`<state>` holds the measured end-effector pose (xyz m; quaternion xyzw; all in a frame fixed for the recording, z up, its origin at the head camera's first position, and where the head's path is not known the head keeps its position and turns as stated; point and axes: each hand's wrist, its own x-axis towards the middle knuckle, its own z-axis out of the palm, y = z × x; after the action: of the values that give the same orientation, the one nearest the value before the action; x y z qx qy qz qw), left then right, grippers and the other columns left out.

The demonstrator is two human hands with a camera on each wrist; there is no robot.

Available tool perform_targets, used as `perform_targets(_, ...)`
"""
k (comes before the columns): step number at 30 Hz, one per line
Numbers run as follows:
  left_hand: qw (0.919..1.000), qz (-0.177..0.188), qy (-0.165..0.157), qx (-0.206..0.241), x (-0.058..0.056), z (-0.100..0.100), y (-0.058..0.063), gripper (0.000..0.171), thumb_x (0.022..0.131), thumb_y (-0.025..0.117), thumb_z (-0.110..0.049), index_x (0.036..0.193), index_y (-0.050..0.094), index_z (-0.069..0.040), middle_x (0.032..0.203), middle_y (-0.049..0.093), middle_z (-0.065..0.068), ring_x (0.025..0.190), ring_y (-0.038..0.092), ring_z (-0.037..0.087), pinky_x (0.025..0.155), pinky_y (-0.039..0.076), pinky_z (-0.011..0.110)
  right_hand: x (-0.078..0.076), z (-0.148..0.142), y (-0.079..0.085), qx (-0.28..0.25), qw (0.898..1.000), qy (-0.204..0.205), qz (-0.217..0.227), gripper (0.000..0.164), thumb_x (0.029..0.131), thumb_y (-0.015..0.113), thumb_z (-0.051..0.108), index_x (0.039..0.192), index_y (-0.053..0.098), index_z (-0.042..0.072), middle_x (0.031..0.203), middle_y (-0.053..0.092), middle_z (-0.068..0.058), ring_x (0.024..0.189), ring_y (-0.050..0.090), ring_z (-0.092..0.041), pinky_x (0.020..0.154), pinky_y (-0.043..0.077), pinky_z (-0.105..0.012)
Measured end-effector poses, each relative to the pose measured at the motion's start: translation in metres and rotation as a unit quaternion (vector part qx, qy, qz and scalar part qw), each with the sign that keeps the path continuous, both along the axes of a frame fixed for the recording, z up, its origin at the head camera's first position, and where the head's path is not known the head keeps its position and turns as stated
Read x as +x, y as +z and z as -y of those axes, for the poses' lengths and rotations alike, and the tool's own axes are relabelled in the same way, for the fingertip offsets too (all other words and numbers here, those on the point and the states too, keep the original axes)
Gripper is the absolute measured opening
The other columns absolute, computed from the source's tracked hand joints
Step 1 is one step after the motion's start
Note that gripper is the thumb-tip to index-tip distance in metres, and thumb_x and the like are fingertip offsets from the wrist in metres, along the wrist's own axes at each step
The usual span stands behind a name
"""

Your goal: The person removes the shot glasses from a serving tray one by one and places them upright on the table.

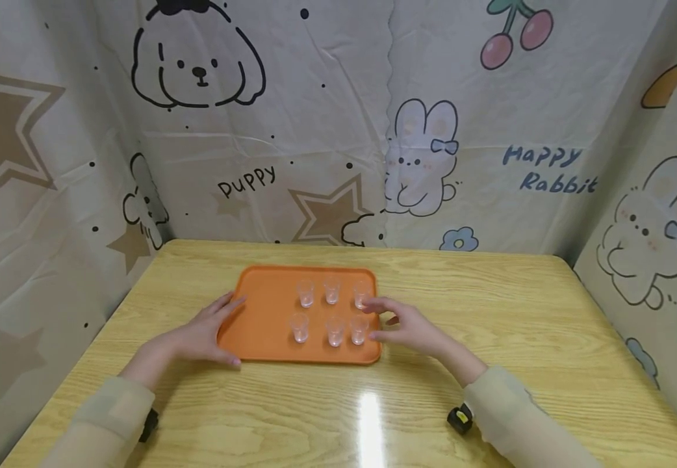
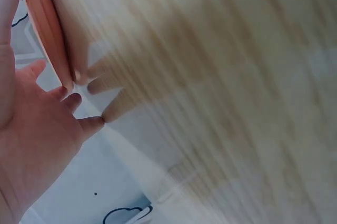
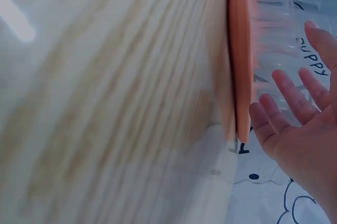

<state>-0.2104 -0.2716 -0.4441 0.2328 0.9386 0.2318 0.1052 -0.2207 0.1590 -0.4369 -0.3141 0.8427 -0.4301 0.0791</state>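
Plainly, an orange tray (image 1: 265, 318) was set near the back edge of the counter (image 1: 490, 299), closer to its back left corner than to its back right one. Six clear glasses (image 1: 335, 330) were stood upright on it in two rows of three, grouped toward the tray's right edge, so its left part was left bare. The left hand (image 1: 201, 335) was spread along the tray's left edge, with the thumb by the front left corner; the right hand (image 1: 411, 328) was held at the right edge, beside the end glasses. Each grip was loose, with nothing clasped; whether a glass was touched could not be told. Such opposed placing seemed suited to steadying the tray, since the glasses were apparently supported only by their bases.
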Motion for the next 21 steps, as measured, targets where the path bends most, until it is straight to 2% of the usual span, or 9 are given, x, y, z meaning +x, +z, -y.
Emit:
perform_targets(4,0.9999,0.002,-0.005,-0.008,-0.001,-0.001,0.000,0.118,0.063,0.080,-0.059,0.150,0.022,-0.005,0.155,0.003,0.025,0.135,0.015,0.053,0.099,0.024,0.068,-0.003,0.005,0.000,0.025,1.000,0.006,-0.002,0.053,0.082,0.074,0.018,0.129,0.054,0.004,0.126,0.060,-0.009,0.113,0.055,-0.028,0.088,0.048,-0.044)
perform_targets(9,0.9999,0.002,-0.005,-0.009,-0.003,-0.001,0.001,0.119,0.062,0.080,-0.059,0.148,0.023,0.000,0.154,0.005,0.026,0.136,0.015,0.052,0.101,0.025,0.066,-0.007,0.010,-0.001,0.043,0.999,0.001,0.012,0.046,0.080,0.077,0.021,0.120,0.060,0.008,0.115,0.063,-0.003,0.105,0.056,-0.024,0.086,0.048,-0.043)
perform_targets(14,0.9999,0.012,-0.006,-0.002,-0.006,0.002,-0.003,0.116,0.066,0.079,-0.056,0.147,0.023,0.005,0.154,0.005,0.025,0.137,0.014,0.050,0.102,0.024,0.065,-0.007,0.014,-0.004,0.041,0.999,-0.002,0.022,0.029,0.081,0.075,0.020,0.107,0.064,0.013,0.100,0.065,0.001,0.093,0.058,-0.022,0.078,0.049,-0.034)
perform_targets(21,0.9996,0.029,0.000,0.002,-0.005,0.005,-0.003,0.114,0.068,0.079,-0.053,0.148,0.021,0.004,0.155,0.002,0.023,0.138,0.011,0.049,0.103,0.022,0.065,-0.006,0.017,-0.007,0.048,0.999,-0.010,0.007,0.025,0.082,0.074,0.021,0.104,0.065,0.015,0.097,0.064,0.004,0.088,0.058,-0.020,0.073,0.047,-0.026)
